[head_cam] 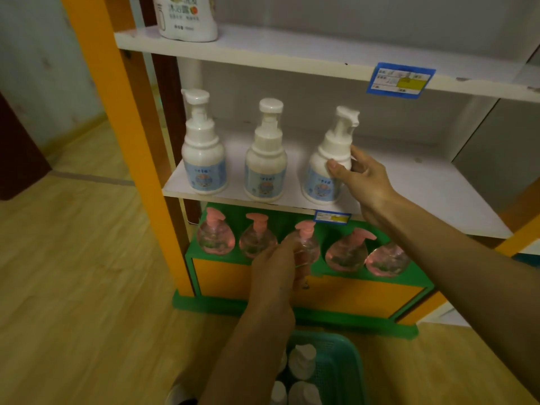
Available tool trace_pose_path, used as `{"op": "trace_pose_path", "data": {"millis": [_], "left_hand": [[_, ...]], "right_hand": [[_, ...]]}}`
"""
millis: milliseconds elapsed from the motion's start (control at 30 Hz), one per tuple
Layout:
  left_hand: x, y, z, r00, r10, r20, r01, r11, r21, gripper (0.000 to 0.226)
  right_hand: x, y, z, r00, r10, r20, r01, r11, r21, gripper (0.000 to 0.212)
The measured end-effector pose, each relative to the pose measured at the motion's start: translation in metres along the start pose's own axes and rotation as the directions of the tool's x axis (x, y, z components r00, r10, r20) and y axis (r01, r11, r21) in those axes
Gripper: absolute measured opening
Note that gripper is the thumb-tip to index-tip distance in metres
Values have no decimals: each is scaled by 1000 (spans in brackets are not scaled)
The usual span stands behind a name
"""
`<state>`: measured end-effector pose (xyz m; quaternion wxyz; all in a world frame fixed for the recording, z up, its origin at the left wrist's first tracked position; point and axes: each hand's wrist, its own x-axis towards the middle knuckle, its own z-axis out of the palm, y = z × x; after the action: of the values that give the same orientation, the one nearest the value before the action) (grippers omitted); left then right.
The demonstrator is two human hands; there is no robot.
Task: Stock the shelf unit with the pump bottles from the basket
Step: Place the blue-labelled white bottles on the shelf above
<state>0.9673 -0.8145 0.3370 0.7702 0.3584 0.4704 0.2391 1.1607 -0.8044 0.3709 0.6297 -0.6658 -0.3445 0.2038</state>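
Observation:
Three white pump bottles with blue labels stand in a row on the middle white shelf (409, 197). My right hand (362, 176) grips the third white bottle (324, 171) at its shoulder. On the green bottom ledge stands a row of clear pink pump bottles. My left hand (274, 267) holds the middle pink bottle (306, 247) there. The green basket (344, 363) on the floor below holds several more white bottles (302, 362).
A large white bottle (187, 19) stands on the top shelf. An orange upright post (122, 135) frames the unit's left side. Blue price tags (400, 80) are stuck to the shelf edges. The right half of the middle shelf is bare. Wooden floor lies to the left.

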Motion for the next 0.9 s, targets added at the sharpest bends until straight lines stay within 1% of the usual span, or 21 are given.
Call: {"op": "trace_pose_path", "data": {"millis": [100, 300, 400, 467, 500, 567, 600, 667, 767, 833, 900], "left_hand": [[2, -2, 3, 1000, -2, -8, 2, 1000, 12, 9], [3, -8, 8, 1000, -8, -5, 8, 1000, 25, 16], [1, -6, 7, 1000, 2, 3, -2, 1000, 10, 11], [0, -4, 4, 1000, 7, 0, -7, 1000, 8, 13], [0, -4, 1, 1000, 7, -8, -7, 1000, 9, 15], [2, -4, -3, 1000, 9, -18, -8, 1000, 22, 13], [3, -5, -6, 1000, 9, -17, -9, 999, 34, 11], [2, -8, -8, 1000, 9, -14, -8, 998, 61, 7], [0, -17, -10, 1000, 29, -10, -27, 993, 117, 13], [-4, -27, -11, 999, 45, 5, -46, 983, 180, 15], [-6, -42, -12, 998, 57, 6, -56, 964, 258, 13]], "right_hand": [[0, 0, 0, 1000, 4, 30, -4, 1000, -8, 48], [-2, -2, 1, 998, 14, 53, -13, 1000, -20, 47], [-4, -5, 0, 999, 13, 48, -10, 998, -62, 48], [-8, -6, -2, 999, 9, 51, -4, 994, -106, 50], [-12, -6, -4, 999, 8, 37, -3, 991, -136, 52], [-25, -3, -10, 999, 9, -52, -19, 980, -200, 54], [-34, -1, -14, 994, -13, -105, -11, 974, -225, 51], [-59, 4, -23, 979, -95, -182, 48, 967, -250, 38], [-99, 17, -41, 956, -183, -230, 117, 954, -276, 20], [-123, 34, -54, 960, -177, -218, 108, 949, -296, 13], [-144, 54, -65, 973, -125, -193, 62, 951, -304, 9]]}}
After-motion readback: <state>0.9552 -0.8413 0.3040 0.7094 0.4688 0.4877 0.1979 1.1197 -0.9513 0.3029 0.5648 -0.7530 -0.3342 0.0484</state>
